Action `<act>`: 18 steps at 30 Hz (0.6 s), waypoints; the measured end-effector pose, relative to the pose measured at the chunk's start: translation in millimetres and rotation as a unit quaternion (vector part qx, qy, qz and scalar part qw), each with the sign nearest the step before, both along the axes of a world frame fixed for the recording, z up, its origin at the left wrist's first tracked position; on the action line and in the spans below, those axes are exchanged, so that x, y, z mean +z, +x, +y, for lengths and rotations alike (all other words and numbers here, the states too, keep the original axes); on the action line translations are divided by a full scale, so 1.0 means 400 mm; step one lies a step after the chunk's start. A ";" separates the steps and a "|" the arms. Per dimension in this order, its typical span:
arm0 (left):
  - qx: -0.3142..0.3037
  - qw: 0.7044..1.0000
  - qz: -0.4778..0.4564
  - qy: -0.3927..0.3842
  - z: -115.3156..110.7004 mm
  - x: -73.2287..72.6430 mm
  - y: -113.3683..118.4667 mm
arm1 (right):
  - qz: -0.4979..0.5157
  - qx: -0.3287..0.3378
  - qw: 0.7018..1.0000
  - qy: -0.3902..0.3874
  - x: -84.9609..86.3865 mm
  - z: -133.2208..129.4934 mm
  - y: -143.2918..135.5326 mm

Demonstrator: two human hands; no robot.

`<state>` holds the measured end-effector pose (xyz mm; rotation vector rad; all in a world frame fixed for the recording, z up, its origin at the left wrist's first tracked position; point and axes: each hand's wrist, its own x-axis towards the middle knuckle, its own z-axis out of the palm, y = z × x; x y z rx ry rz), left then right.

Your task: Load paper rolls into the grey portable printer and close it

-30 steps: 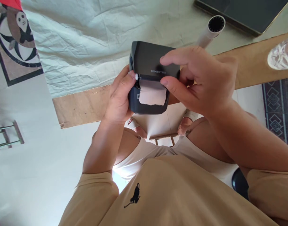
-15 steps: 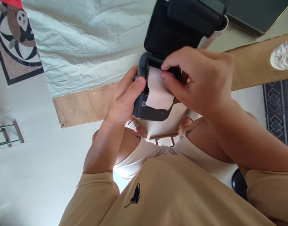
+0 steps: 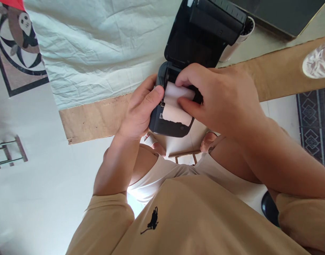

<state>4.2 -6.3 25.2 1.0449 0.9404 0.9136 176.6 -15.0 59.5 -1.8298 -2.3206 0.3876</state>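
A small dark portable printer (image 3: 169, 129) is held over the table edge with its black lid (image 3: 195, 47) swung up. Inside its bay lies a white paper roll (image 3: 175, 92), whose loose, torn-edged end hangs over the front. My left hand (image 3: 141, 109) is closed around the printer's left side, thumb on the top rim. Above the bay, my right hand (image 3: 223, 95) has its thumb and index finger on the paper roll, one on either side. The other fingers of that hand are hidden behind it.
A pale cloth (image 3: 106, 53) covers the wooden table (image 3: 96, 120). Behind the lid stands a white cup (image 3: 234, 49), close to a dark flat object (image 3: 279, 16). Clear crinkled plastic (image 3: 318, 62) lies at the right edge. A patterned mat (image 3: 312, 124) is on the floor.
The printer and its lid have shifted slightly down and left. My right thumb and index finger have spread wider over the roll, and more of the roll's curve shows.
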 end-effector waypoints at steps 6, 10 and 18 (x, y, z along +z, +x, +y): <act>0.009 1.000 -0.026 0.002 0.003 -0.004 0.001 | 0.049 -0.016 0.999 0.010 -0.002 -0.002 -0.006; 0.019 1.000 -0.021 -0.003 0.003 0.003 0.006 | 0.047 -0.028 0.997 0.046 0.004 -0.008 -0.007; 0.075 0.997 -0.034 0.006 0.006 -0.013 0.010 | 0.261 0.019 0.963 0.056 0.011 -0.004 0.034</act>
